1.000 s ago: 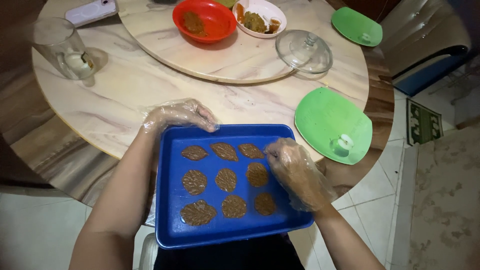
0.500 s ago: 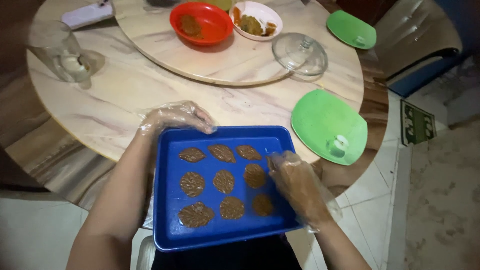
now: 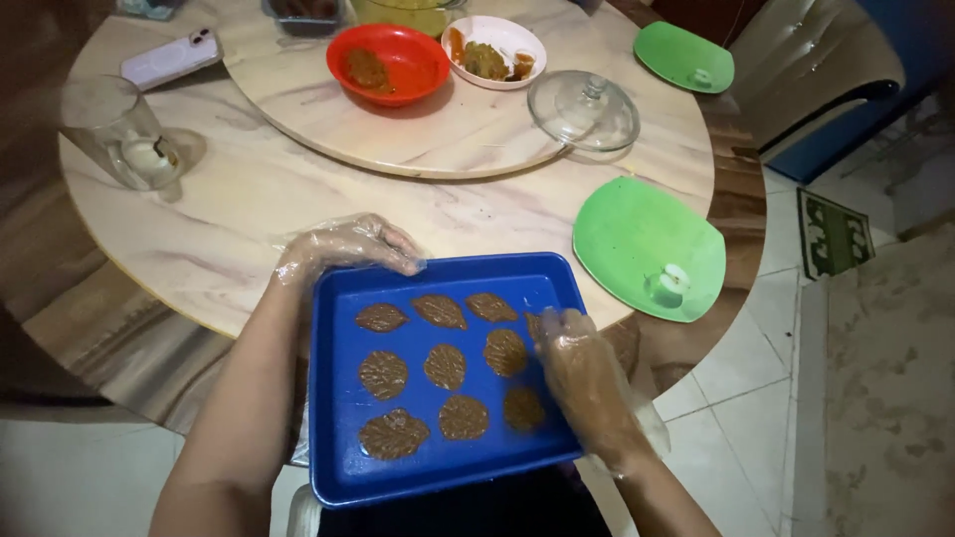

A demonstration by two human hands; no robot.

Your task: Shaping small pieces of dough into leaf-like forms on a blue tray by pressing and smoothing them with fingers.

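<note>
Gloved hands at a blue tray (image 3: 338,467) of brown patties, lower centre.
Left hand (image 3: 343,249) grips the tray's top-left rim; right hand (image 3: 582,373) lies open over patties (image 3: 445,366) at right.

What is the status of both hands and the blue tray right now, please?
Left hand gloved, gripping blue tray far rim. Right hand gloved, fingers on brown leaf-shaped pieces at tray's right side. Nothing blocking.

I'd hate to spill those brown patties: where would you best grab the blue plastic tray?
Grip the blue rectangular plastic tray by its raised rim on both short sides, coming in from left and right. The left hand already holds the far left corner; the brown leaf-shaped patties fill the middle.
</note>
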